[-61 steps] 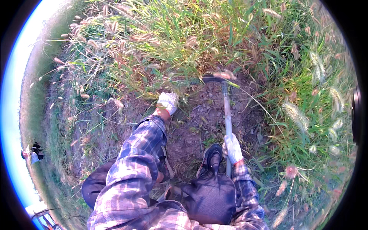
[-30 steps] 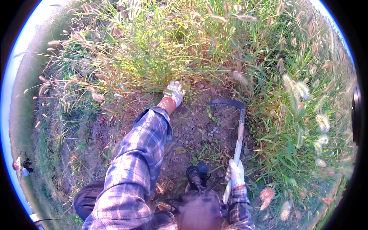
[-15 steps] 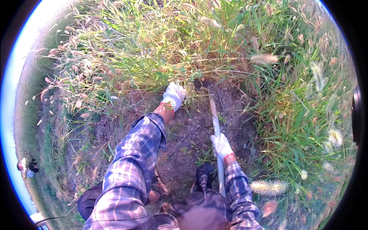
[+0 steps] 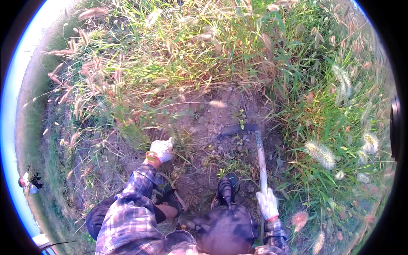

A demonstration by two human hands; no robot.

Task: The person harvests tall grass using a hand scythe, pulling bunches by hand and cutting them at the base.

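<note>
A sickle [image 4: 261, 159] with a long pale handle and a dark curved blade lies in my right hand [image 4: 267, 204], which wears a white glove with a red cuff. The blade [image 4: 239, 129] points left, just over bare brown soil. My left hand [image 4: 162, 150], also in a white glove, is closed on a bunch of grass [image 4: 138, 129]. The stems and seed heads spread out around this fist, low over the ground on the left. Its fingertips are partly hidden.
Tall grass [image 4: 204, 51] with fuzzy seed heads stands ahead and along the right side. Bare soil [image 4: 204, 117] with small clods and short weeds lies between my hands. My dark shoe [image 4: 227, 182] is close below the blade. Another person [image 4: 29, 183] is far off at the left edge.
My left hand has pulled back and left, bringing the grass bunch away from the standing grass. My right hand has drawn the sickle back and right, so its blade now shows over soil.
</note>
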